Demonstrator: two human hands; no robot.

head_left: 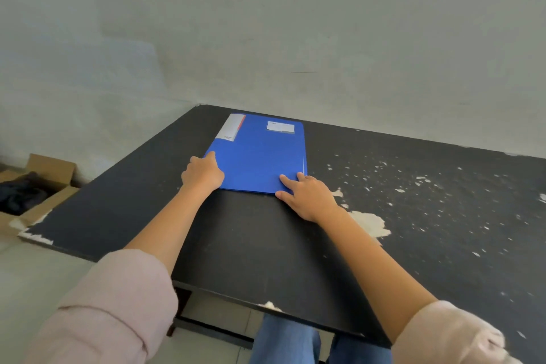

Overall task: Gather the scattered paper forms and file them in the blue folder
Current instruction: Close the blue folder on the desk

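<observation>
The blue folder [260, 156] is seen lying closed and flat on the black table [254, 248], towards the far edge and close to the grey wall [295, 23]. A white label [280, 126] is carried on its cover near the far end, and a grey and white strip [232, 127] with a red edge is seen along its far left side.

The folder is touched by 2 hands. The left hand [204, 173] is placed at the near left edge, with the index finger laid out along that edge and the other fingers bent; whether the edge is gripped cannot be told. The right hand [307, 195] is spread on the near right corner, with straight fingers laid on the cover and the thumb set at the near edge; nothing is held by it.

Both forearms are bared, with pale pink sleeves [112, 304] pushed up. Worn pale patches [369, 223] are shown on the table right of the folder. A cardboard box [50, 168] holding dark cloth [20, 192] is seen on the floor at the left.
</observation>
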